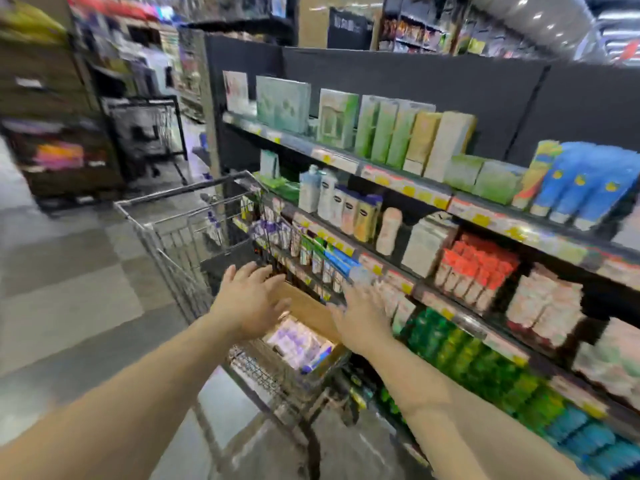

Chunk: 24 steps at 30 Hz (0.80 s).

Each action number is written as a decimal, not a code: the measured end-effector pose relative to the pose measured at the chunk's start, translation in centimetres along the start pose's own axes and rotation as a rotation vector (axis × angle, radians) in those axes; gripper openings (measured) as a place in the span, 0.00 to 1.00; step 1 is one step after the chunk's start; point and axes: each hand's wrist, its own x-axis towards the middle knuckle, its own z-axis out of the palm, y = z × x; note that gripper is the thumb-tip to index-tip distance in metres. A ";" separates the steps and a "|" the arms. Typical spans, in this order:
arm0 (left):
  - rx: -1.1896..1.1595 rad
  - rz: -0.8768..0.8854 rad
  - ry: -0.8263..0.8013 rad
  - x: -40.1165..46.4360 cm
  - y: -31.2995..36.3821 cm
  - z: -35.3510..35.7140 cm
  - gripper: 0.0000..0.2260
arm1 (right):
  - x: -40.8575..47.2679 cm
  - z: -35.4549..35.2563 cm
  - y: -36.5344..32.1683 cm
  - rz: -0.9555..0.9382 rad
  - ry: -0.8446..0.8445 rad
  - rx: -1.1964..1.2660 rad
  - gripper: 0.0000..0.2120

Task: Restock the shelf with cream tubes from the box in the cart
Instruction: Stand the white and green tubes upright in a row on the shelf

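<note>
A metal shopping cart stands beside the shelf unit. In its near end sits an open cardboard box holding several white and purple cream tubes. My left hand hovers over the box with fingers spread and holds nothing. My right hand is stretched out flat just right of the box, near the shelf edge, also empty. Hanging tubes line the shelf front beyond the cart. The picture is blurred by motion.
The shelf unit on the right carries green boxes, blue tubes, orange tubes and green packs. A dark display rack stands down the aisle. Tiled floor lies left of the cart.
</note>
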 end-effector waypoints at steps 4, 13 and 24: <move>-0.002 -0.077 -0.040 1.8 -5.8 2.9 0.28 | 4.5 4.2 -4.4 -0.079 -0.065 -0.138 0.31; 0.023 -0.129 -0.110 13.2 -16.1 8.2 0.28 | 19.4 12.0 -7.0 -0.068 -0.198 -0.127 0.31; -0.089 0.063 -0.310 29.2 -21.6 16.1 0.28 | 31.4 18.6 -6.6 0.217 -0.287 -0.110 0.29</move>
